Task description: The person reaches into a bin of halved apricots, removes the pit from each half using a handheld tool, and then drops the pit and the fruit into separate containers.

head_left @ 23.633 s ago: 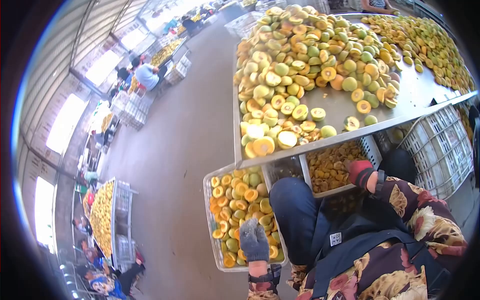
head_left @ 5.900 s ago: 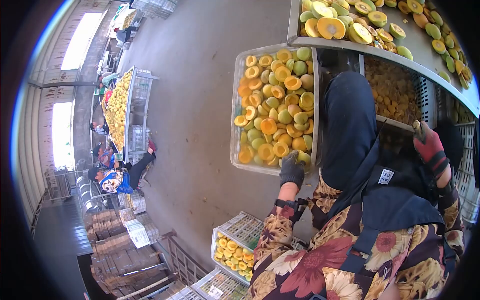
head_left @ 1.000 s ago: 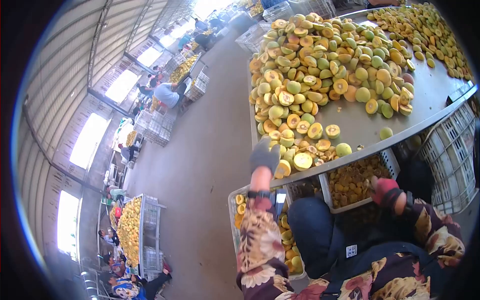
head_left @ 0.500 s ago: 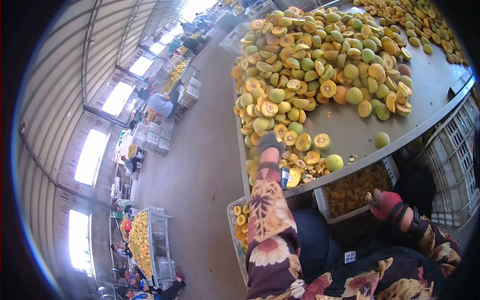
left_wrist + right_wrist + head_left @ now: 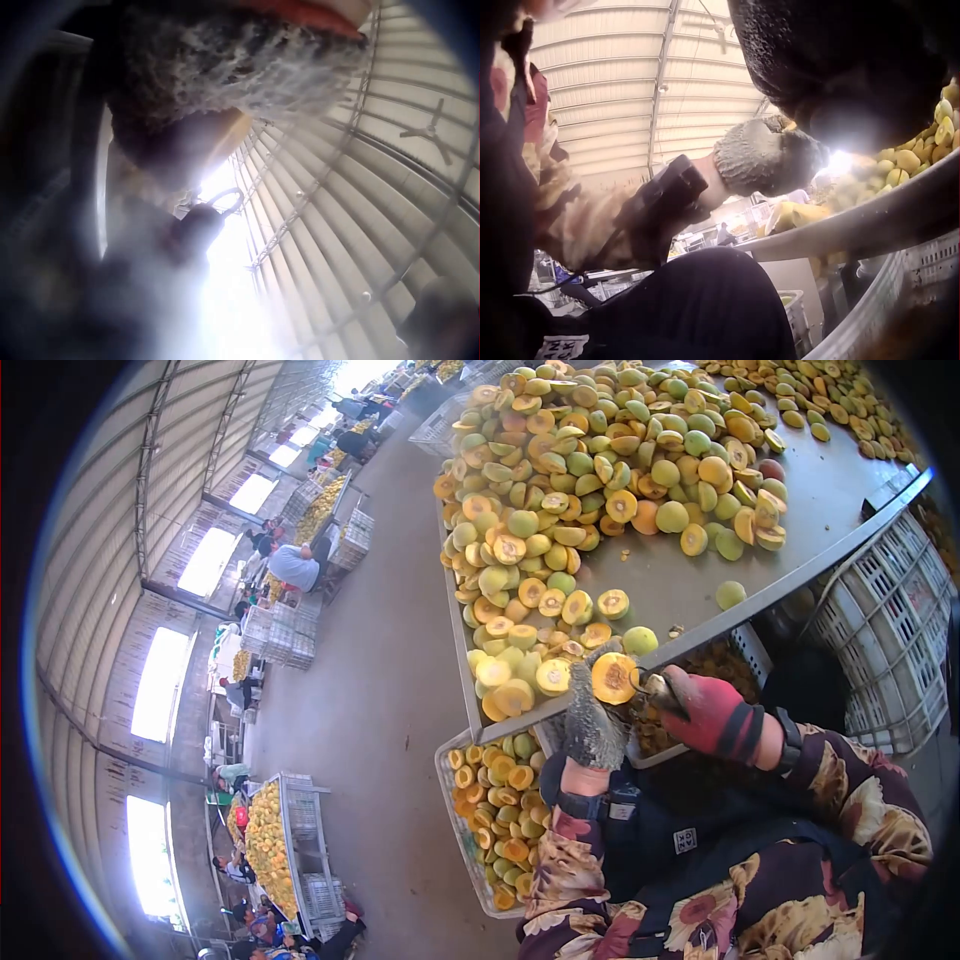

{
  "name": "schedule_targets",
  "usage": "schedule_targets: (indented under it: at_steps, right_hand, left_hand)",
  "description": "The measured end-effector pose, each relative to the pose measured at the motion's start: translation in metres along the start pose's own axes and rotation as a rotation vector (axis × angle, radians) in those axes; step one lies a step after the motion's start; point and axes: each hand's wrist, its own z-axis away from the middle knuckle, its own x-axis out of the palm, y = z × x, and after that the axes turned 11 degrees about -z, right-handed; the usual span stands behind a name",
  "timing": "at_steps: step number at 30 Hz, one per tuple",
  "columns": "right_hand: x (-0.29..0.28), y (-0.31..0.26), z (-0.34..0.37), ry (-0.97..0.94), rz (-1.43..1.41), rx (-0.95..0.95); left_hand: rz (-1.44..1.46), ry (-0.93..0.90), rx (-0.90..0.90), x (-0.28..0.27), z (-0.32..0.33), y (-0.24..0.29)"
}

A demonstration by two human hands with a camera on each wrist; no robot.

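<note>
In the head view my left hand [image 5: 592, 725], in a grey glove, holds up a yellow peach half [image 5: 613, 677], its cut face and pit cavity showing. My right hand [image 5: 712, 712], in a red and black glove, grips a pitting tool [image 5: 656, 688] with its tip right at the peach half's edge. The tool's looped end [image 5: 239, 196] stands out below the fruit in the left wrist view. Behind the hands, a steel table [image 5: 680, 585] bears a heap of halved peaches [image 5: 570, 480]. The right wrist view is mostly filled by the dark right glove [image 5: 817, 67].
A crate [image 5: 447, 785] of pitted peach halves stands left of my knee. Under the table edge is a white crate [image 5: 752, 650] of brownish scraps, partly hidden by my right hand. A white slatted crate [image 5: 880, 630] leans at the right. People work at other tables along the left.
My left hand has come back from the heap on the table with a peach half. The right hand has moved left and up with the tool, so both hands now meet.
</note>
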Motion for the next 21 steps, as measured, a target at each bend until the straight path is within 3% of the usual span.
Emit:
schedule_targets:
  at_steps: [7,15,18,21]
  right_hand:
    - [0.016,-0.007,0.003,-0.041,0.177,0.104]
    - [0.037,-0.002,-0.002,-0.083,0.165,0.201]
    - [0.042,-0.005,-0.004,-0.124,0.221,0.229]
    - [0.044,-0.001,-0.003,-0.144,0.155,0.221]
  left_hand:
    - [-0.213,0.057,0.152,-0.017,0.013,-0.048]
    - [-0.877,0.208,0.633,-0.031,-0.002,-0.061]
    - [-0.951,0.299,0.597,-0.035,-0.002,-0.06]
    - [-0.829,0.299,0.548,-0.039,-0.003,-0.063]
